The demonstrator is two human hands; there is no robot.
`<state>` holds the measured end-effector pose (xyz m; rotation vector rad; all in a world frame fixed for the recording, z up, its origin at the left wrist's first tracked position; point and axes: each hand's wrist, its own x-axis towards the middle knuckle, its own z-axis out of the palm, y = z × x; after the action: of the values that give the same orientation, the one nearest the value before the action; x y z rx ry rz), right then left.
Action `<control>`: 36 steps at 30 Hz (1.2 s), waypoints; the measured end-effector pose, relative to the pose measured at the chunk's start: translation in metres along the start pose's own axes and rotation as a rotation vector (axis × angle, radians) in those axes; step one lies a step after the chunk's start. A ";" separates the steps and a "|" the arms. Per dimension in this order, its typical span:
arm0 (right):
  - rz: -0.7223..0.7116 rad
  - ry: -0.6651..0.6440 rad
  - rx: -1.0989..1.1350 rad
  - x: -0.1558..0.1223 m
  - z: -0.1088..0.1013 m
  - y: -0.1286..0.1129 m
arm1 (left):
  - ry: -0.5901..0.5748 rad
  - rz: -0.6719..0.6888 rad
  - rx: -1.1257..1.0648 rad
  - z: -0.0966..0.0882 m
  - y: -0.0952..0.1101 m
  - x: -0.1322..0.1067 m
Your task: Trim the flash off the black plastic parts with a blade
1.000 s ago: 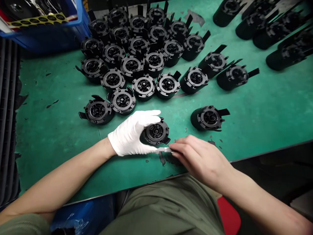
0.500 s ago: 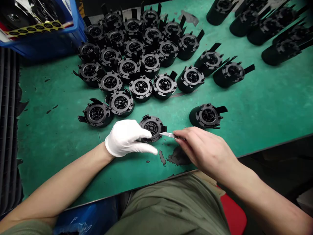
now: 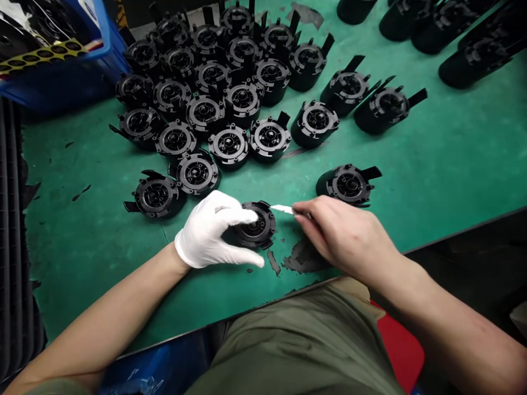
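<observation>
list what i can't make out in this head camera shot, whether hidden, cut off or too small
All in the head view:
- Rear end of the pointed blade: covered by the right hand.
- Left side of the nearest black housing: behind the gloved left hand.
- Top of the far black cylinder: cut off by the top edge.
- Print on the yellow sticker strip: too small.

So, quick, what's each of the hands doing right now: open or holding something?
Left hand: open, fingers over a black part.
Right hand: closed, holding a small blade.
</observation>
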<state>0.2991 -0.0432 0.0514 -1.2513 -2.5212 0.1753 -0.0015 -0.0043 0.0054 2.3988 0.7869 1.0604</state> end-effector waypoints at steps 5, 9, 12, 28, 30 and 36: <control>-0.053 0.001 0.065 0.001 -0.001 0.005 | 0.025 -0.089 0.118 -0.001 0.001 -0.001; -0.069 -0.007 0.044 -0.003 0.001 -0.003 | -0.117 -0.092 0.010 0.002 -0.001 0.005; -0.082 -0.025 -0.002 -0.004 0.003 -0.006 | -0.197 -0.091 -0.055 0.004 -0.003 0.007; -0.147 -0.039 -0.195 -0.005 -0.009 -0.025 | -0.185 -0.077 -0.053 0.006 -0.003 0.005; -0.116 -0.045 -0.176 -0.008 -0.007 -0.027 | -0.188 -0.083 -0.053 0.007 -0.003 0.005; -0.061 -0.063 -0.082 -0.014 0.002 -0.031 | -0.181 -0.084 -0.046 0.008 -0.004 0.004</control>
<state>0.2827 -0.0736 0.0539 -1.2158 -2.6411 0.0995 0.0051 0.0005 0.0002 2.3606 0.7832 0.8064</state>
